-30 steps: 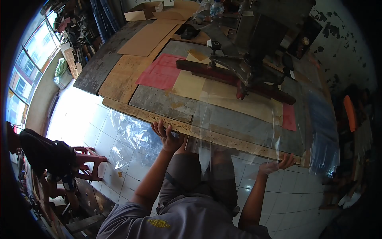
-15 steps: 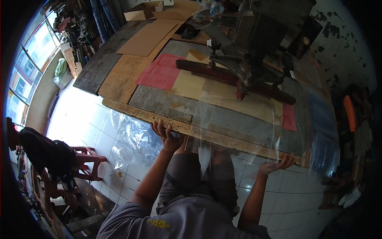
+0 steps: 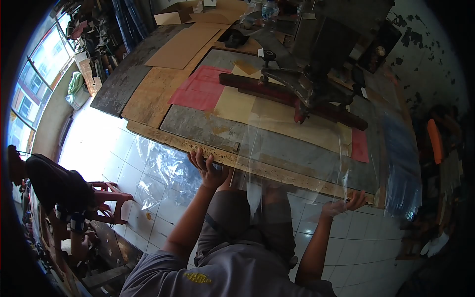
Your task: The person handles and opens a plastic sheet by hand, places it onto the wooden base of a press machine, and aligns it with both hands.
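My left hand [image 3: 210, 174] rests against the front wooden edge of the worktable [image 3: 148, 132], its fingers spread upward over the rim. Farther right, my right hand [image 3: 344, 204] touches the same edge near the corner, fingers stretched out. Clear plastic film [image 3: 284, 148] lies over the table's front, hangs past the edge between my hands and overlaps my right wrist. Beneath the film are a yellow sheet [image 3: 287, 127] and a red patch [image 3: 359, 143]. Above them sits the dark bar [image 3: 326, 110] of a heavy press. Whether either hand pinches the film is hard to see.
A stack of clear plastic sheets [image 3: 402, 168] hangs off the right side. Cardboard [image 3: 185, 47] covers the table's back left. Crumpled plastic [image 3: 170, 173] lies on the tiled floor. At far left, a person in dark clothing [image 3: 57, 183] is beside a red stool [image 3: 114, 200].
My hands, the film and the press look the same. The person at the far left has shifted slightly, with an arm now lower.
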Demonstrator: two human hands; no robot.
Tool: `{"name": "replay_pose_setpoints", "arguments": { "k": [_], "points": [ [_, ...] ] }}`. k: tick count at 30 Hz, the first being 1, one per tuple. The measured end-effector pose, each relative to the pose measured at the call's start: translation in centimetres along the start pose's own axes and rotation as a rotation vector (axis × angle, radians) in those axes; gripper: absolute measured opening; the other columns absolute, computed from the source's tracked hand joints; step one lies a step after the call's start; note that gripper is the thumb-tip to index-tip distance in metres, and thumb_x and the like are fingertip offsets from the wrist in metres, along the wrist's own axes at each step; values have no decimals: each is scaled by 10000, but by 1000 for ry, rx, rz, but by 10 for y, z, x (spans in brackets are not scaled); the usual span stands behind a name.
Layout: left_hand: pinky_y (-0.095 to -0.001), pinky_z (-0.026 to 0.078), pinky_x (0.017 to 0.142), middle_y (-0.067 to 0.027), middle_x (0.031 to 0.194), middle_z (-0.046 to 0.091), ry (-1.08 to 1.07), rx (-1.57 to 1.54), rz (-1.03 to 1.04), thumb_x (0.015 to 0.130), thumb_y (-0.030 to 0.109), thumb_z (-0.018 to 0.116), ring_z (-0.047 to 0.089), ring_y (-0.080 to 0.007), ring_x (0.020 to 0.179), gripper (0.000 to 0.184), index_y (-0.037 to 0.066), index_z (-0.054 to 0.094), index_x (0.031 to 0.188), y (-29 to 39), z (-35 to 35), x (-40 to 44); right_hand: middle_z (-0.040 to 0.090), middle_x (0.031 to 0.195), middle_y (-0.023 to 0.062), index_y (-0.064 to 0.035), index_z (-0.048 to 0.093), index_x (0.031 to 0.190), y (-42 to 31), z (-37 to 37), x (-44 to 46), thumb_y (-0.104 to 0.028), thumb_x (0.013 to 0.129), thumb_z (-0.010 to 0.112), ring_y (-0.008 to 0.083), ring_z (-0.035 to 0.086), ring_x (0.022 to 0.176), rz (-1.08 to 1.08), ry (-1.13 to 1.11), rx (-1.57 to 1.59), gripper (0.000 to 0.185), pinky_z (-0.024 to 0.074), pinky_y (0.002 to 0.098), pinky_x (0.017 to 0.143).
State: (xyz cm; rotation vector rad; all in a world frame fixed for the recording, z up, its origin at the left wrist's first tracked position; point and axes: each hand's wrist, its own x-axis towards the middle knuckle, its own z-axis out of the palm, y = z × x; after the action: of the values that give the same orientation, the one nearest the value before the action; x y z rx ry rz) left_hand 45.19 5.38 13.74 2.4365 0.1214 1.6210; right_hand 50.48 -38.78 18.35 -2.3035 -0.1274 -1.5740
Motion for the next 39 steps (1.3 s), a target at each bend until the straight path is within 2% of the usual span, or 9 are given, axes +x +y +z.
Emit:
{"name": "replay_pose_setpoints", "arguments": {
  "k": [11,14,20,26,27,29,32,36,39],
  "points": [
    [-743,138,1172,-311,1543,279,-1,11,7,825,322,767,207,-545,1477,810,128,299,1457,0,0,1,363,1570,208,10,483,1367,1,0,-3,-514,1085,241,448,155,1534,60,-13,28,643,159,647,1224],
    [-743,140,1173,-303,1541,285,-2,12,3,824,316,769,212,-547,1473,800,124,306,1447,1,-1,2,389,1574,217,29,502,1379,-3,-1,1,-438,1105,217,465,205,1527,26,5,1,612,173,643,1220],
    [-729,157,1178,-287,1538,306,-38,13,4,816,290,763,236,-550,1462,722,95,378,1395,1,-8,4,424,1560,191,2,526,1375,-3,-4,1,-450,1102,238,455,245,1506,25,4,17,602,176,636,1222],
    [-591,296,1129,-189,1368,555,-127,-31,31,885,255,664,469,-431,1316,449,83,540,1281,2,-52,41,648,1334,123,-10,562,1360,-1,-41,31,-396,1117,235,320,519,1317,61,-161,3,561,265,541,1152],
    [-569,319,1102,-164,1311,603,-136,-85,16,899,249,645,519,-404,1258,425,84,549,1279,-1,-61,54,691,1251,103,-8,617,1290,-2,-47,50,-346,1125,294,282,591,1221,-9,-123,-27,496,348,492,1090],
    [-506,386,1004,-116,1113,698,-126,-166,13,917,178,609,625,-346,1049,333,69,597,1231,2,-75,96,693,1236,104,-6,651,1235,7,-47,84,-291,1123,362,268,603,1203,94,-214,187,421,399,447,1058],
    [-472,419,967,-119,1096,687,-348,-268,46,902,160,646,644,-325,1028,245,74,666,1131,9,-75,166,697,1185,114,-2,688,1159,-2,-27,142,-207,1102,490,230,630,1155,323,-472,462,291,464,356,994],
    [-476,425,1074,-127,1234,668,-711,-441,144,942,172,625,600,-369,1205,274,66,687,1186,26,-35,223,702,1128,113,-12,692,1202,-23,30,189,-228,1070,572,216,643,1120,281,-867,610,281,475,344,976],
    [-476,393,1139,-149,1355,627,-744,-446,206,964,232,602,561,-361,1291,344,70,680,1258,30,6,224,688,1124,117,-23,710,1205,-15,75,196,-216,1037,624,248,643,1109,64,-931,429,271,493,357,945]
  ]
}}
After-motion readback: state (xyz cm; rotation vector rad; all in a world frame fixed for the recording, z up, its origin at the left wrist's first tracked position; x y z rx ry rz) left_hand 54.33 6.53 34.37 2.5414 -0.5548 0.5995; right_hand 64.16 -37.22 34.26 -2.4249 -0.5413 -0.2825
